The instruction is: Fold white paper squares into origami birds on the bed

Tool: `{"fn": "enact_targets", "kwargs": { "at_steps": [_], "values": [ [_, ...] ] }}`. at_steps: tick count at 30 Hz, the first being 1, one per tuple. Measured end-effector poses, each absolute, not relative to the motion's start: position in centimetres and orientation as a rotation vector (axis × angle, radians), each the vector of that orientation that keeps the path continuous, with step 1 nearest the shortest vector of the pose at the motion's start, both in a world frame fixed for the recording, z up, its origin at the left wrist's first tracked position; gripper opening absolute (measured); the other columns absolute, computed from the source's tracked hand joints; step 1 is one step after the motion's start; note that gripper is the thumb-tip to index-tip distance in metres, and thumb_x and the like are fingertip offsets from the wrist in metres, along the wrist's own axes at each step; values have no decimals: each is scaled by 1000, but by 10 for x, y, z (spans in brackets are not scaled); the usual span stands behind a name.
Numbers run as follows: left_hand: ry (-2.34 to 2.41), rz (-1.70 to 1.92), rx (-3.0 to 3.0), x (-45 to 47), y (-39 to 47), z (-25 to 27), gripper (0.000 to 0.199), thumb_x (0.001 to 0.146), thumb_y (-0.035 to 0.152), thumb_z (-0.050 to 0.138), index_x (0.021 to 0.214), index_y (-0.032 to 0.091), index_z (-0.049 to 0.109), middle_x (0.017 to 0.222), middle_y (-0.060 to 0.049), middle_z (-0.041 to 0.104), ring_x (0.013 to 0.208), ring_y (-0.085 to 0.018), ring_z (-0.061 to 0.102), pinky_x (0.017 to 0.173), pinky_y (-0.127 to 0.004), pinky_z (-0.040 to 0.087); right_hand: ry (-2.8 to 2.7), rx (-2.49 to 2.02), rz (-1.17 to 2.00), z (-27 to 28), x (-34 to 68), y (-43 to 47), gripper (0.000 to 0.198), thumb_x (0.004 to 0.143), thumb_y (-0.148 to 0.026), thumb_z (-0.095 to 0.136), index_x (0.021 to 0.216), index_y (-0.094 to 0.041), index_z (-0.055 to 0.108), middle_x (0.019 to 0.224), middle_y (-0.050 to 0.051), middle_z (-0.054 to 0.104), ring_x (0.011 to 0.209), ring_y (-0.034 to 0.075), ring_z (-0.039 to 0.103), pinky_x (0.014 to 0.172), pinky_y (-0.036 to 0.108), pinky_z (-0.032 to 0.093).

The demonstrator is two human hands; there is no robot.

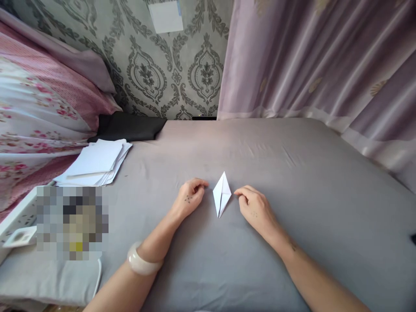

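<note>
The small white folded paper diamond (224,185) lies flat on the grey cloth-covered surface (292,173), well away from the far edge and between the two hands, with one point toward the far edge and one toward the person. Its lower half shows a dark narrow slit between two flaps.

The left hand (191,199) is near the left corner of the paper, just apart from it. Its fingers are loosely bent, the forefinger reaches out apart from the rest, and nothing is held. The right hand (256,208) is also free, with its fingers softly curved and not closed together; its forefinger tip is just beside the right corner, with a thin gap.

By my judgement, this paper is very light and can slide on the cloth from a small push. It should be rather stiff along the layered folds, but soft at the thin points, which may bend easily. The better grip is a light pinch at the two side corners.

A loose stack of white paper sheets (94,160) lies toward the far left corner, near a black folded sheet-like item (130,126).
</note>
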State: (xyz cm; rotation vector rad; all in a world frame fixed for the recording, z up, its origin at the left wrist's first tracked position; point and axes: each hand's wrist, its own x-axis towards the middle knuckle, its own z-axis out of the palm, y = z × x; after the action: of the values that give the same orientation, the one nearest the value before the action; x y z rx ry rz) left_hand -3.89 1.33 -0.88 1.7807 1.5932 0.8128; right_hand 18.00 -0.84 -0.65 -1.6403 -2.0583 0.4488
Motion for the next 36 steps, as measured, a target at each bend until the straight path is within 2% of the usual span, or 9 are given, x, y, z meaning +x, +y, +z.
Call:
{"fn": "enact_targets", "kwargs": {
  "at_steps": [3, 6, 12, 18, 24, 29, 31, 34, 36],
  "values": [
    [1537, 769, 1822, -35, 13, -5, 24, 88, 31, 51, 91, 17, 71, 89, -6, 70, 78, -19, 63, 72, -29, 48, -1955, -1650, 549, -9, 182, -5, 33, 81, -6, 40, 93, -21, 67, 95, 3, 69, 90, 18, 64, 80, 29, 47],
    [1509, 752, 1869, -30, 13, -6, 22, 85, 36, 58, 89, 19, 71, 93, -7, 69, 88, -21, 61, 78, -31, 46, -1992, -1598, 598, -11, 180, -5, 36, 80, -5, 39, 95, -22, 67, 96, 3, 68, 90, 17, 63, 81, 29, 47],
    [1350, 825, 1796, -25, 15, -11, 15, 82, 31, 64, 81, 17, 67, 83, -5, 67, 84, -20, 60, 77, -31, 47, -1921, -1457, 664, -13, 176, -7, 34, 81, -7, 39, 95, -21, 67, 91, 3, 68, 84, 16, 63, 77, 28, 49],
    [1187, 1359, 1668, -21, 3, -3, 11, 83, 29, 66, 83, 18, 66, 114, -10, 65, 104, -22, 62, 89, -33, 48, -1539, -1205, 464, 6, 176, -9, 24, 85, -12, 46, 102, -20, 62, 96, 6, 66, 86, 16, 63, 75, 30, 52],
    [1091, 1537, 1816, -20, -12, 4, 9, 89, 20, 57, 90, 20, 66, 123, -11, 60, 103, -20, 63, 92, -35, 51, -1627, -1036, 391, 22, 175, -21, 20, 85, -10, 52, 100, -21, 59, 93, 5, 63, 85, 16, 60, 76, 30, 50],
    [1046, 1508, 1966, -14, -17, 9, 12, 88, 14, 57, 90, 21, 67, 113, -8, 63, 100, -18, 64, 89, -32, 52, -1700, -995, 493, 23, 170, -25, 26, 85, -13, 56, 109, -22, 59, 101, 6, 65, 88, 16, 60, 78, 31, 50],
    [1002, 1451, 1986, -12, -18, 11, 9, 87, 16, 60, 90, 20, 67, 107, -8, 65, 97, -18, 65, 87, -31, 52, -1690, -992, 576, 23, 170, -23, 21, 87, -17, 57, 106, -23, 61, 99, 5, 67, 88, 16, 61, 79, 30, 50],
    [914, 1360, 1830, -11, -20, 13, 14, 83, 28, 68, 91, 17, 67, 105, -11, 67, 96, -21, 65, 85, -33, 52, -1640, -1037, 827, 24, 174, -20, 11, 89, -28, 57, 94, -22, 66, 90, 3, 68, 85, 16, 62, 81, 29, 49],
    [867, 1316, 1609, -11, -19, 12, 22, 84, 37, 67, 91, 16, 65, 100, -11, 69, 92, -21, 65, 81, -32, 52, -1561, -1086, 1047, 24, 177, -17, 16, 87, -35, 59, 90, -22, 67, 86, 2, 69, 82, 16, 63, 79, 28, 49]
  ]
}}
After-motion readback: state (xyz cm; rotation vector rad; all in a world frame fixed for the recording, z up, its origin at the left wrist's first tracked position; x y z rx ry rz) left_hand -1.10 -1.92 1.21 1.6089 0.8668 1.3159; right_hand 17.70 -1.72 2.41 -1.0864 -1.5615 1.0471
